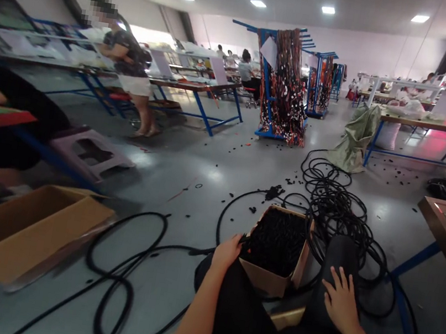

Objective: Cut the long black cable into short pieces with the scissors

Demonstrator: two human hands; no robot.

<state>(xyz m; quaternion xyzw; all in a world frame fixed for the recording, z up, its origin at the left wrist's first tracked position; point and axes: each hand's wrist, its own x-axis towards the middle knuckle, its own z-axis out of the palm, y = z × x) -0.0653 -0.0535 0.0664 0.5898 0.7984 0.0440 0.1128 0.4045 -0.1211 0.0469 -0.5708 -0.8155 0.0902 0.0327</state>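
Note:
A cardboard box [265, 278] filled with small black pieces stands on the floor between my knees. My left hand [227, 252] is closed at the box's left edge, over my left knee, with small dark pieces showing at its fingertips. On my right thigh, my right hand [340, 299] lies flat with its fingers spread and nothing in it. Long black tubing [336, 206] is heaped in loops behind and to the right of the box. More black tubing [132, 287] curls over the floor at the left.
An open cardboard box [40, 240] is at the left, near a seated person and a stool [93, 150]. A table [429, 212] edges in at right. Farther off are a standing person, a blue rack [269, 107] of hanging strands and a green sack [355, 136].

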